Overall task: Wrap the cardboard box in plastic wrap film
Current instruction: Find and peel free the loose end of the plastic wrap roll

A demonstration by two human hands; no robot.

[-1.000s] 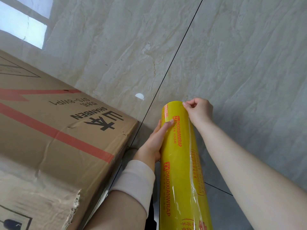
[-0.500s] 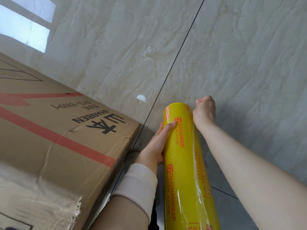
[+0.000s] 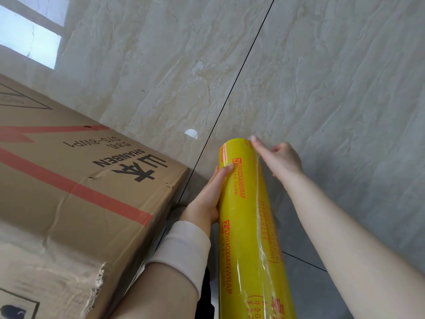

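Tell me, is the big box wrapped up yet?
Not yet. The cardboard box shows bare cardboard and print, no film on what is visible; the yellow film roll is in the left hand.

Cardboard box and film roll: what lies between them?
Head view: between cardboard box and film roll lies the left hand, gripping the roll, over floor tile.

Floor: glossy beige marble-look tiles (image 3: pixel 322 77), pale veining. Thin dark grout line (image 3: pixel 240 65) runs diagonally from the top edge. Bright window reflection (image 3: pixel 30 40) in the top-left corner. Small white light spot (image 3: pixel 190 133) just left of the line.
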